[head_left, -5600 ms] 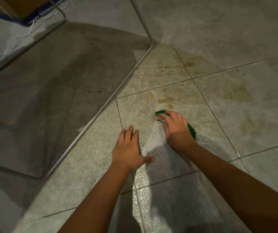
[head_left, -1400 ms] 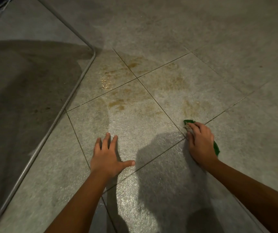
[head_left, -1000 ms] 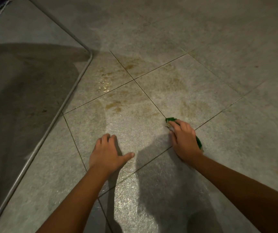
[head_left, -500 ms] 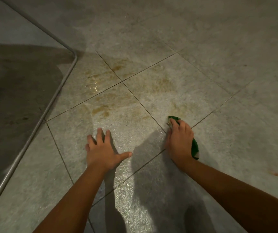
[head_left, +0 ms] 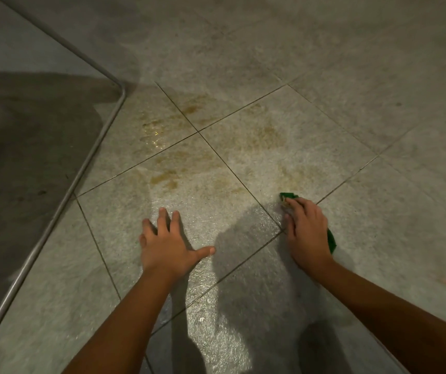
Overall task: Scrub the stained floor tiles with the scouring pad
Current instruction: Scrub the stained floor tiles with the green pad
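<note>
My right hand [head_left: 306, 233] presses flat on the green fibrous pad [head_left: 287, 196] against grainy, glossy tiles [head_left: 216, 201]; my left hand [head_left: 166, 245] lies splayed, holding nothing, near brown stains [head_left: 162, 177].

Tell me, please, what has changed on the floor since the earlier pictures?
The right hand has slid the pad rightward over a grout line onto the next tile, rubbing to and fro there. The left hand has shifted right onto the tile scrubbed before. Unchanged: right hand presses the pad, left hand lies flat, stains remain.
</note>
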`<action>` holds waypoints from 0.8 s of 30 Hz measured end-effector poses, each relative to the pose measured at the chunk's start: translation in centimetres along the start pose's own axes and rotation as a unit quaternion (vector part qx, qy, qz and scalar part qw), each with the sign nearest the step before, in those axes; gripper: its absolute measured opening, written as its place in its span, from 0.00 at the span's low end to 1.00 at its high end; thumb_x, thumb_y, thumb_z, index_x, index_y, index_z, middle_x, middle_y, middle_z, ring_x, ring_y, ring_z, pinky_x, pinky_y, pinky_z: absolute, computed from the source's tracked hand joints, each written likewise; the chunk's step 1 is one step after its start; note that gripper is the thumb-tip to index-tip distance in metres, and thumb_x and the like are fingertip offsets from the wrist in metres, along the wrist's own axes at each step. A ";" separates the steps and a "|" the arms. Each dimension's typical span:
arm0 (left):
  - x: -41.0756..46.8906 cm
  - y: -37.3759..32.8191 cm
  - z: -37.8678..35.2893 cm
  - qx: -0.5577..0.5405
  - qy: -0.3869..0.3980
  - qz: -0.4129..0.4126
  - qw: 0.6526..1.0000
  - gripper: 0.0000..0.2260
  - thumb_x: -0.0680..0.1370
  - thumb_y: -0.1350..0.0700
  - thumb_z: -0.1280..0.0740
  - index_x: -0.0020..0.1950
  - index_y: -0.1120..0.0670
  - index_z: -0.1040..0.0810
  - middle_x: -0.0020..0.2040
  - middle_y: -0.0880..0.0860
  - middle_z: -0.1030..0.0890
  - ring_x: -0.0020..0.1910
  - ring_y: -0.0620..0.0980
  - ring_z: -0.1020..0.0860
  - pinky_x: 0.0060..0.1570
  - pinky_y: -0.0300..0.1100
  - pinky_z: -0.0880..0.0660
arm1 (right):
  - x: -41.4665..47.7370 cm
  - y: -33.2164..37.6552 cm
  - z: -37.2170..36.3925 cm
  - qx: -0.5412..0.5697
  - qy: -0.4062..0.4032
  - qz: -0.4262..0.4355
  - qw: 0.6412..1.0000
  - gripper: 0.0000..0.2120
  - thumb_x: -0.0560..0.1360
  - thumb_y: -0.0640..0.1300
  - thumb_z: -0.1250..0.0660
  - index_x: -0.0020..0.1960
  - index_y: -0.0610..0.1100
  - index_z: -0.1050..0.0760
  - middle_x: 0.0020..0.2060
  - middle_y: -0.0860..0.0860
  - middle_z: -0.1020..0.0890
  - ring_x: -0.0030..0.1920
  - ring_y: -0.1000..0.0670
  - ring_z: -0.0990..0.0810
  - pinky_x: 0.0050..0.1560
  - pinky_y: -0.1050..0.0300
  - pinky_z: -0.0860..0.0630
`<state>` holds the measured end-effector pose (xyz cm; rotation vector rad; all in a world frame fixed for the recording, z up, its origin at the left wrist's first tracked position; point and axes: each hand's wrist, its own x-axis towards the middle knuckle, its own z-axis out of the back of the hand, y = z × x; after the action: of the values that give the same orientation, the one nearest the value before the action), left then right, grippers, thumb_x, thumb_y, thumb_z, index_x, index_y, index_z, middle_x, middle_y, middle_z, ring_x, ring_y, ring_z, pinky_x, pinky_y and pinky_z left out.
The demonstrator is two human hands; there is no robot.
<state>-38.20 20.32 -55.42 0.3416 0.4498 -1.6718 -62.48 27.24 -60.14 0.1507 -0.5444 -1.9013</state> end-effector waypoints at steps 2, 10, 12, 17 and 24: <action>0.0 0.0 0.0 0.001 0.000 0.001 1.000 0.52 0.64 0.25 0.41 0.78 0.51 0.58 0.78 0.53 0.59 0.75 0.64 0.57 0.72 0.58 0.49 | 0.6 1.3 -1.1 -0.020 -0.028 -0.042 0.999 0.15 0.75 0.37 0.37 0.61 0.36 0.27 0.55 0.39 0.24 0.57 0.39 0.28 0.59 0.41 0.34; 0.1 -0.1 0.1 0.007 0.003 0.005 1.000 0.52 0.64 0.25 0.41 0.77 0.51 0.58 0.78 0.53 0.59 0.75 0.64 0.57 0.72 0.58 0.49 | 0.9 6.0 -2.4 0.029 0.061 0.157 0.985 0.17 0.76 0.42 0.45 0.60 0.39 0.26 0.55 0.43 0.23 0.58 0.45 0.31 0.58 0.46 0.33; 0.1 -0.1 0.1 0.011 0.003 0.004 1.000 0.52 0.64 0.25 0.41 0.78 0.51 0.58 0.78 0.54 0.59 0.75 0.64 0.57 0.72 0.58 0.48 | 0.4 4.5 -1.9 0.032 0.090 0.189 0.977 0.17 0.76 0.44 0.45 0.61 0.40 0.27 0.56 0.45 0.24 0.58 0.46 0.30 0.60 0.48 0.34; 0.0 -0.1 0.2 0.019 0.006 0.002 1.000 0.52 0.64 0.25 0.43 0.78 0.52 0.59 0.78 0.54 0.59 0.75 0.64 0.57 0.72 0.57 0.49 | 0.0 0.3 0.1 0.019 0.043 0.110 0.993 0.20 0.77 0.47 0.47 0.63 0.40 0.28 0.57 0.44 0.25 0.59 0.44 0.29 0.61 0.44 0.33; 0.0 -0.1 0.2 0.011 0.008 0.005 1.000 0.52 0.64 0.25 0.42 0.78 0.51 0.59 0.78 0.54 0.59 0.75 0.64 0.57 0.72 0.58 0.48 | 4.0 1.3 -1.8 -0.025 -0.066 -0.130 0.989 0.16 0.75 0.36 0.39 0.62 0.35 0.29 0.57 0.37 0.26 0.56 0.38 0.29 0.59 0.41 0.34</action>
<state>-38.31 20.27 -55.22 0.3722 0.4419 -1.6669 -62.32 22.67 -60.54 0.0656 -0.5889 -2.1879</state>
